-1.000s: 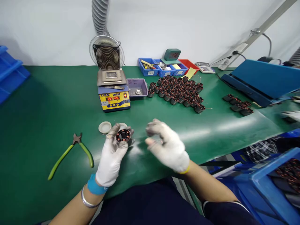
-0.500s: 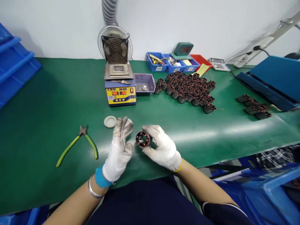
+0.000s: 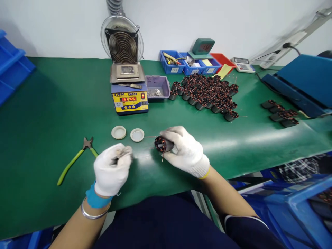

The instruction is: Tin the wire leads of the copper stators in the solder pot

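Mid-frame, the right hand (image 3: pixel 184 150) pinches a black cylindrical coil (image 3: pixel 166 145) with a copper-dotted face; the left hand (image 3: pixel 112 169) presses its fingers together.

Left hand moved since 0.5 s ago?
Yes: against the pliers, the left hand shifted left, closer to them, now partly hiding them from view.

The left hand (image 3: pixel 113 169) is curled and blurred, so I can't make out whether it pinches anything, and it covers one handle-end of the pliers (image 3: pixel 85 148). The right hand (image 3: pixel 185 149) hides the rear of the black wound part (image 3: pixel 166 144). The grey hose (image 3: pixel 114 6) is cut off above, the blue bins (image 3: pixel 14 67) at the left, and scraps (image 3: pixel 156 92) in the purple tray (image 3: pixel 155 81) are too small to identify.
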Demonstrator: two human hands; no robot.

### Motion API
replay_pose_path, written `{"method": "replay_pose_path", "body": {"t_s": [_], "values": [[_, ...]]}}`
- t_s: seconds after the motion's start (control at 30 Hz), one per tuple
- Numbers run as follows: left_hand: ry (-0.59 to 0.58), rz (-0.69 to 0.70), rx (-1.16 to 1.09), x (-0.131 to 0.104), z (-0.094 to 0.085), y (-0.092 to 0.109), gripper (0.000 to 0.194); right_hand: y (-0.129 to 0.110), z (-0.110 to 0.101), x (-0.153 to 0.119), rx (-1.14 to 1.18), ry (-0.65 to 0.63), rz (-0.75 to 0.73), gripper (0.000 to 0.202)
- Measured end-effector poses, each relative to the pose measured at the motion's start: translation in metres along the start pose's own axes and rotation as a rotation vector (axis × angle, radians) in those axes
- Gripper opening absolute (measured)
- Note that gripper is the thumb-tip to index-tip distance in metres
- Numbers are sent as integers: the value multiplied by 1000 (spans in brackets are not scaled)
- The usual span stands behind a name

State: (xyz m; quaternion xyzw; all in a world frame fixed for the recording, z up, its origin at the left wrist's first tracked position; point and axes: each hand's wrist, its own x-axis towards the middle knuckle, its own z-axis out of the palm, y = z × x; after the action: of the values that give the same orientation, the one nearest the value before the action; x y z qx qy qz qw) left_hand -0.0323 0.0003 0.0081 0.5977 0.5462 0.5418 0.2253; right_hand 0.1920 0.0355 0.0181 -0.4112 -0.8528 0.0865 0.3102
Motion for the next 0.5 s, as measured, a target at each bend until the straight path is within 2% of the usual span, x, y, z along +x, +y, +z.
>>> {"method": "replay_pose_path", "body": {"t_s": [0.03, 0.07, 0.13, 0.2, 0.27, 0.33, 0.4, 0.5], "values": [[5, -45, -53, 1, -1, 0, 25, 1, -1, 5, -18, -30, 58, 55], [-42, -56, -87, 2, -1, 1, 24, 3, 0, 11, -36, -78, 112, 56], [-243, -6, -50, 1, 3, 2, 27, 5, 2, 26, -71, -198, 203, 59], [-468, 94, 97, -4, 13, 2, 32, 7, 7, 41, -124, -294, 256, 59], [-648, 175, 261, -11, 26, 3, 34, 8, 12, 55, -193, -357, 253, 58], [-782, 186, 365, -17, 36, 3, 32, 9, 15, 66, -255, -420, 195, 57], [-860, 134, 408, -20, 40, 3, 30, 8, 16, 73, -292, -489, 129, 58], [-852, 55, 409, -18, 37, 4, 27, 7, 13, 78, -302, -569, 89, 59]]}}
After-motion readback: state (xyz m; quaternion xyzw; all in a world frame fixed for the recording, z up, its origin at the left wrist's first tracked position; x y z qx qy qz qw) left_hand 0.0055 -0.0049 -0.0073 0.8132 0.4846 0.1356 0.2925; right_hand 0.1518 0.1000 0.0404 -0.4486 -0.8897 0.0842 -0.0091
